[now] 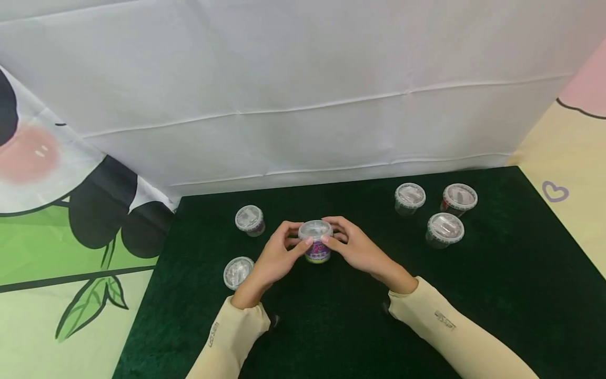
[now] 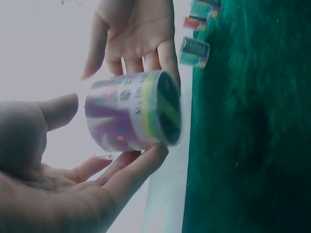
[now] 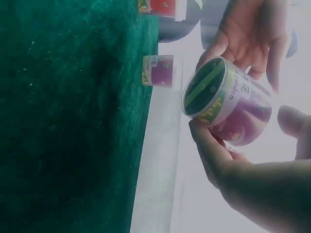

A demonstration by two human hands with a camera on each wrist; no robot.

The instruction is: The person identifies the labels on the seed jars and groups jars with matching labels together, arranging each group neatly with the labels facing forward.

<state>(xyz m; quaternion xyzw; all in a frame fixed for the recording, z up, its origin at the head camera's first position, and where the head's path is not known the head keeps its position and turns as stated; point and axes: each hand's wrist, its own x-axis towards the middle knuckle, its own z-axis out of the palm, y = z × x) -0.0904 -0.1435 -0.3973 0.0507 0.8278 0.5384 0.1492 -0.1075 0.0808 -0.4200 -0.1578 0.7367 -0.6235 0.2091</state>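
Both hands hold a clear plastic cup (image 1: 317,251) with a lid and a purple label, raised over the dark green tabletop. My left hand (image 1: 276,256) grips its left side, thumb toward me and fingers round behind. On the opposite side my right hand (image 1: 362,251) grips it in the same way. The wrist views show the cup's base, with a yellow-green band on the label (image 2: 148,107) near it. In the right wrist view the cup (image 3: 243,107) is tilted, and printed letters are visible on its side.
Two lidded cups stand on the left, one farther back (image 1: 249,220) and one (image 1: 238,272) beside my left wrist. At the back right are three more: a cup (image 1: 410,197), a red-labelled cup (image 1: 459,198) and a nearer cup (image 1: 445,230). A white cloth (image 1: 307,137) hangs behind the table (image 1: 322,326).
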